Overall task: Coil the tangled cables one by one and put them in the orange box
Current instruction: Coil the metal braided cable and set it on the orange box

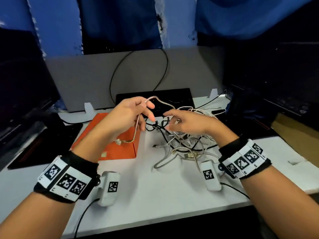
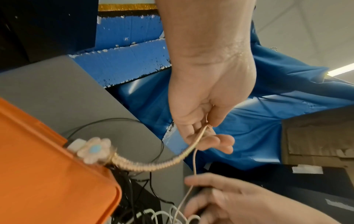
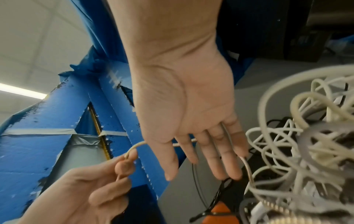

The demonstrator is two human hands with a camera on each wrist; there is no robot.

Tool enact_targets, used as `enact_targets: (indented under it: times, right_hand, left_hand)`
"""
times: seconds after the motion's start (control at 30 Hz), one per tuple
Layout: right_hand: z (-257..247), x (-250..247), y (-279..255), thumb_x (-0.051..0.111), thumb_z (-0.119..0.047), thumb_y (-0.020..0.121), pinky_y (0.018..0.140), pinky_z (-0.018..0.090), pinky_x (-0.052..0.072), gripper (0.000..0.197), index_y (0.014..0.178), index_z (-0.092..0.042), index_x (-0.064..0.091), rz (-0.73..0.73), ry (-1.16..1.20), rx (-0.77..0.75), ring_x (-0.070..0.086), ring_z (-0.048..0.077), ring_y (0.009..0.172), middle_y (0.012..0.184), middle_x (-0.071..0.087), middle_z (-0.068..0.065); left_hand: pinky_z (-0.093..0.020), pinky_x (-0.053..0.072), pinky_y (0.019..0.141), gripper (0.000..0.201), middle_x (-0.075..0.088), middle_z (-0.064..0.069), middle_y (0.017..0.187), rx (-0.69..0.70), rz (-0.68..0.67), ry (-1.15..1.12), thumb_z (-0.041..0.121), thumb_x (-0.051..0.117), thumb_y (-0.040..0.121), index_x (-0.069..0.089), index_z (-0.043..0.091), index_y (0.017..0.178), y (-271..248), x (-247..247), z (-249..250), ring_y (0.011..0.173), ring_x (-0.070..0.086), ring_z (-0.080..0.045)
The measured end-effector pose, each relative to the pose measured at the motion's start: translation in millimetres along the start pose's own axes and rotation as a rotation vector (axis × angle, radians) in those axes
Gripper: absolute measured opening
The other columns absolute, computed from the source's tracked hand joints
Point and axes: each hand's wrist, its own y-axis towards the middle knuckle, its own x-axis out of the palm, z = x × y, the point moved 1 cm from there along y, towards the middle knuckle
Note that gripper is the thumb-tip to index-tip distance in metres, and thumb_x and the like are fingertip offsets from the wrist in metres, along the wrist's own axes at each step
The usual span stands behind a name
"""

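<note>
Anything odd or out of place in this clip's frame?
Only the expected mess: the tangled cables sprawl on the white table right of the orange box. The left hand holds a braided cable whose plug hangs over the box.

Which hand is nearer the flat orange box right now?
Left. The left hand hovers over the flat orange box, holding the pink braided cable whose end dangles onto it. The right hand is off to its right, above the cable tangle.
</note>
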Motion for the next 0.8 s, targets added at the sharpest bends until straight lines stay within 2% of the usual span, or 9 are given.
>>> enact_targets:
  times: [0.1,0.23,0.33,0.4,0.47,0.53,0.6,0.7,0.8]
  right_hand:
    - [-19.3,8.5,-3.7,0.066,-0.042,0.099,0.079,0.025,0.051,0.051,0.145,-0.027,0.051,0.122,0.109,-0.076,0.069,0.012,0.096,0.117,0.068,-0.01]
    - [-48.8,1.7,-18.6,0.064,-0.021,0.099,0.072,0.025,0.048,0.011,0.094,-0.013,0.071,0.622,0.204,-0.279,0.063,0.012,0.08,0.087,0.071,-0.003]
    - [-59.7,-3.2,-33.5,0.062,-0.015,0.098,0.081,0.025,0.044,0.008,0.093,-0.012,0.068,0.801,0.074,-0.436,0.058,0.013,0.089,0.093,0.065,-0.002]
    - [-64.5,-4.1,-39.9,0.06,-0.015,0.096,0.096,0.029,0.043,0.019,0.114,-0.014,0.066,0.783,-0.071,-0.522,0.056,0.017,0.108,0.114,0.063,-0.002]
    - [-67.5,-1.9,-41.0,0.056,-0.016,0.1,0.1,0.03,0.044,0.035,0.135,-0.018,0.059,0.574,-0.124,-0.556,0.06,0.015,0.114,0.122,0.065,-0.004]
    - [-70.1,-3.8,-41.7,0.055,-0.019,0.106,0.08,0.025,0.047,0.023,0.126,-0.022,0.066,0.366,-0.048,-0.512,0.065,0.004,0.09,0.096,0.07,-0.012]
    - [-66.2,-12.6,-42.5,0.057,-0.026,0.106,0.065,0.023,0.041,0.018,0.104,-0.019,0.073,0.353,0.01,-0.473,0.056,0.003,0.068,0.075,0.064,-0.009]
    - [-50.8,-32.3,-43.6,0.058,-0.034,0.105,0.063,0.024,0.037,0.025,0.101,-0.017,0.076,0.466,0.051,-0.415,0.05,0.005,0.065,0.078,0.065,0.009]
    - [-38.9,-38.4,-41.9,0.055,-0.04,0.105,0.061,0.025,0.036,0.028,0.102,-0.019,0.074,0.555,0.018,-0.361,0.049,0.006,0.064,0.077,0.063,0.008]
  left_hand:
    - [-0.03,0.038,0.054,0.028,0.064,-0.006,0.074,0.052,-0.011,-0.078,0.013,0.035,0.111,0.062,0.01,0.108,-5.3,12.6,-4.9,0.05,0.044,-0.02]
    - [-0.027,0.024,0.05,0.029,0.051,-0.005,0.063,0.07,-0.028,-0.15,0.026,0.045,0.109,0.068,0.014,0.098,-13.5,22.1,-5.3,0.047,0.033,-0.016]
    - [-0.031,0.023,0.051,0.037,0.047,-0.007,0.057,0.09,-0.009,-0.226,0.041,0.052,0.104,0.068,0.016,0.082,-18.9,27.4,-8.4,0.045,0.032,-0.017]
    - [-0.031,0.025,0.05,0.041,0.045,-0.007,0.054,0.111,0.01,-0.248,0.047,0.053,0.1,0.068,0.016,0.078,-22.1,28.9,-8.7,0.044,0.032,-0.019]
    - [-0.027,0.029,0.047,0.044,0.047,-0.007,0.052,0.153,0.021,-0.208,0.047,0.052,0.102,0.069,0.016,0.075,-28.7,28.6,-6.5,0.043,0.035,-0.019]
    - [-0.024,0.033,0.045,0.048,0.047,-0.006,0.049,0.18,0.037,-0.136,0.048,0.052,0.102,0.068,0.017,0.068,-34.4,24.6,-3.3,0.042,0.038,-0.018]
    - [-0.022,0.031,0.044,0.05,0.039,-0.001,0.047,0.143,0.056,-0.168,0.048,0.053,0.099,0.061,0.02,0.059,-37.3,16.5,-2.5,0.042,0.032,-0.015]
    - [-0.024,0.02,0.046,0.045,0.027,0.006,0.054,0.111,0.037,-0.36,0.046,0.054,0.101,0.054,0.023,0.063,-38.5,-0.4,-2.0,0.045,0.022,-0.009]
    - [-0.028,0.024,0.052,0.032,0.029,0.005,0.061,0.136,-0.022,-0.485,0.035,0.044,0.105,0.057,0.018,0.082,-41.8,-7.8,0.7,0.046,0.025,-0.01]
